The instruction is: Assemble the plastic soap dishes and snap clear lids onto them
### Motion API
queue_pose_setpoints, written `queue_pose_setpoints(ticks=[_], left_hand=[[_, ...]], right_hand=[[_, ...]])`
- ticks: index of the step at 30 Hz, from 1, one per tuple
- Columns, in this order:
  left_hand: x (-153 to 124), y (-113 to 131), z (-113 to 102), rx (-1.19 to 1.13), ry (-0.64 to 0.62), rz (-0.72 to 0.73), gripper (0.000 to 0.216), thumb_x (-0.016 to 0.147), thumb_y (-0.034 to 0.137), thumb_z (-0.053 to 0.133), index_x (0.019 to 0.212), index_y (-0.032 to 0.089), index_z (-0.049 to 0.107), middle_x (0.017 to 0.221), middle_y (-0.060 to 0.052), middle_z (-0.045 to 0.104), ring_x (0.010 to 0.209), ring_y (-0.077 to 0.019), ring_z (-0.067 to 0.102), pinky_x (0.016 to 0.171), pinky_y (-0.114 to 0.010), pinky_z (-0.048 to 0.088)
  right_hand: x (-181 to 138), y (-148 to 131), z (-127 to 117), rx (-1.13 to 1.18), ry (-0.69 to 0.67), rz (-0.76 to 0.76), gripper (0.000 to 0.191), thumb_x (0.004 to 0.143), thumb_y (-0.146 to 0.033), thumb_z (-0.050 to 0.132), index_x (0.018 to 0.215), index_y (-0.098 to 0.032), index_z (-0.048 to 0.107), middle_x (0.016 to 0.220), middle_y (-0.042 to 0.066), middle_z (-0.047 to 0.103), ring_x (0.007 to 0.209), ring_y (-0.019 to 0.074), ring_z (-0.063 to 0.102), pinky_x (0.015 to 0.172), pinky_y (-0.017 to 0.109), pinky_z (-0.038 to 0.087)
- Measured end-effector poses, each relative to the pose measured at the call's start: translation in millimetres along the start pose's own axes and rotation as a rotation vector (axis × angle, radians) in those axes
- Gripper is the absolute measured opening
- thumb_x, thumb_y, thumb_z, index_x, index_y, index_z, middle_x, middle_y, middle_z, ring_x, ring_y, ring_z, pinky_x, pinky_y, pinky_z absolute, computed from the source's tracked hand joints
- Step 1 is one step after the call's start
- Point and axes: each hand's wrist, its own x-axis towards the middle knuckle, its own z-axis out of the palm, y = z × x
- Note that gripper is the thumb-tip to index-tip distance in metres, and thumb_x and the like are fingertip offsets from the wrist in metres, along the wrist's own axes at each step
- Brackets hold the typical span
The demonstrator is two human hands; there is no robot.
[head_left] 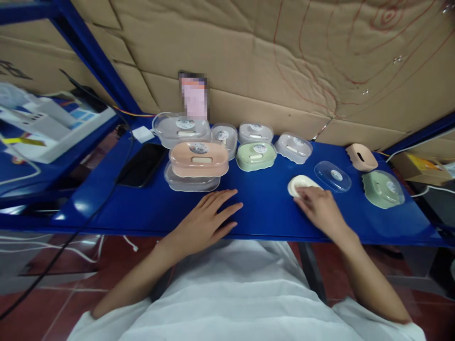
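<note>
My left hand (209,215) rests palm down at the front of the blue table, fingers spread and nothing in them. My right hand (322,210) has its fingers closed on a cream oval plastic dish (297,182), whose near side they partly cover. Just right of the dish lies a clear oval lid (333,176) with a round sticker. Beyond my left hand, a peach lidded oval box (199,158) sits on top of a clear lid (192,183). A green lidded box (256,156) stands in the middle.
Several clear lidded boxes (294,148) line the back. At right are a peach slotted shell (361,157) and another green box (383,189). A black phone (142,165) and white adapter (142,134) lie left. A black cable (115,182) crosses the table's left side. Cardboard (241,61) walls the back.
</note>
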Motion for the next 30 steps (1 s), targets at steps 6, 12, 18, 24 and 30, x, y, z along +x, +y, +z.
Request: queue_pose_setpoints(ticks=[6,12,18,24,30], left_hand=[[-0.4,2.0,-3.7,-0.017,-0.008,0.068,0.049,0.109,0.036,0.063,0.156,0.023,0.056,0.169,-0.017,0.046,0.156,-0.0360,0.047,0.124,-0.058,0.048],[-0.6,0.7,-2.3,-0.038,-0.032,0.036,0.043,0.109,0.035,0.062,0.149,0.020,0.060,0.155,-0.015,0.062,0.150,-0.0337,0.053,0.124,-0.057,0.048],[0.4,-0.6,-2.1,-0.030,0.035,0.060,0.024,0.109,0.027,0.062,0.130,0.018,0.068,0.127,-0.011,0.073,0.129,-0.0287,0.063,0.111,-0.047,0.055],[-0.5,-2.1,-1.7,-0.031,0.049,0.066,0.014,0.108,0.025,0.064,0.119,0.019,0.070,0.116,-0.008,0.073,0.122,-0.0272,0.063,0.106,-0.044,0.055],[-0.7,-1.9,-1.9,-0.043,0.043,0.058,0.015,0.108,0.026,0.064,0.120,0.019,0.071,0.117,-0.009,0.073,0.123,-0.0269,0.063,0.107,-0.044,0.055]], right_hand=[[23.6,-78.5,-0.9,0.253,-0.046,-0.549,0.034,0.114,-0.030,0.052,0.142,-0.024,0.068,0.135,0.010,0.077,0.126,0.0247,0.071,0.111,0.045,0.051],[40.4,16.9,-9.6,-0.068,0.125,-0.047,0.056,0.112,-0.044,0.052,0.161,-0.017,0.053,0.169,0.025,0.046,0.156,0.0439,0.045,0.122,0.066,0.040],[-5.9,123.1,5.8,-0.072,0.087,0.375,0.080,0.104,-0.067,0.057,0.162,-0.011,0.054,0.162,0.036,0.049,0.155,0.0544,0.043,0.120,0.073,0.037],[16.5,114.6,-11.8,0.109,-0.040,0.113,0.071,0.112,-0.060,0.045,0.171,-0.020,0.041,0.176,0.019,0.038,0.165,0.0349,0.033,0.133,0.054,0.030],[96.8,142.9,-34.3,-0.221,0.027,0.760,0.094,0.108,-0.058,0.054,0.161,0.017,0.035,0.158,0.052,0.037,0.158,0.0553,0.035,0.115,0.065,0.032]])
